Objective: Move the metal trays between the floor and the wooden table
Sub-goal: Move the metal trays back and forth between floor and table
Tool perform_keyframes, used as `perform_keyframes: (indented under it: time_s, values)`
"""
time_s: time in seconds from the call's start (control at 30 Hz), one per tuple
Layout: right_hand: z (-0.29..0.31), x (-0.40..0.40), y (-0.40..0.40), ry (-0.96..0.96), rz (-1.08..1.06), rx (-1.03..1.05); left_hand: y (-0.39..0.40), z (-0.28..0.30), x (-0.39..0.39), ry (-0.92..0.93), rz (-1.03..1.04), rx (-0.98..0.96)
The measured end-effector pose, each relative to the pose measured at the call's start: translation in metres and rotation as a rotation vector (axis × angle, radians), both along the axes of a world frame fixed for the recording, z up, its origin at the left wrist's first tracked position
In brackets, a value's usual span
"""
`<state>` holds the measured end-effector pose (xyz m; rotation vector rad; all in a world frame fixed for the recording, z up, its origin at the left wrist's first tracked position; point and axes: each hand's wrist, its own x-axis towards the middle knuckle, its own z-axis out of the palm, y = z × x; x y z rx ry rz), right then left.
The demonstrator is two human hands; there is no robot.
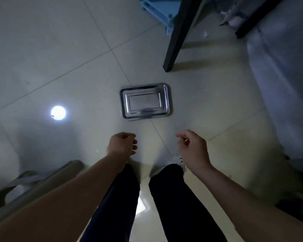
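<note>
Standing over a metal tray [145,100] lying flat and right way up on the tiled floor [59,49], at the centre of the frame, just below and left of a black table leg [175,41]. Left hand [123,143] in the lower middle, fingers curled loosely inward, holding nothing. Right hand [193,147] beside it to the right, half open with thumb and forefinger nearly meeting, also empty. Both hovering well apart from the tray, nearer the bottom of the frame. Likely about to bend and lift. Best done by lowering both hands to the short left and right rims, hooking fingertips under the lip, since a thin flat edge gives little purchase on smooth tile. Worth keeping level while rising and steering clear of the table leg at upper right. Wooden table top not in view; bright light reflection at left.
</note>
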<state>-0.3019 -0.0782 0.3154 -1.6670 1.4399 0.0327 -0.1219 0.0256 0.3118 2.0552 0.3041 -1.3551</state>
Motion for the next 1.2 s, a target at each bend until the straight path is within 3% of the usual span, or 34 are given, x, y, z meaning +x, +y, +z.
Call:
perform_keyframes:
  time_s: [0.3,0.57,0.7,0.87,1.2]
  values:
    - [-0.169,0.037,-0.008,0.062,-0.107,0.038,0.015,-0.164,0.023,-0.118,-0.119,0.088]
    - [-0.3,0.054,-0.045,0.154,-0.213,0.067,-0.007,-0.287,0.033,-0.139,0.024,0.108]
    - [-0.359,0.057,-0.074,0.21,-0.143,-0.031,-0.029,-0.332,0.043,-0.338,-0.068,0.223]
    - [-0.406,0.065,-0.098,0.32,-0.036,-0.176,-0.042,-0.375,0.065,-0.419,-0.169,0.358]
    - [-0.43,0.062,-0.117,0.257,-0.031,-0.262,-0.054,-0.403,0.073,-0.444,-0.126,0.313]
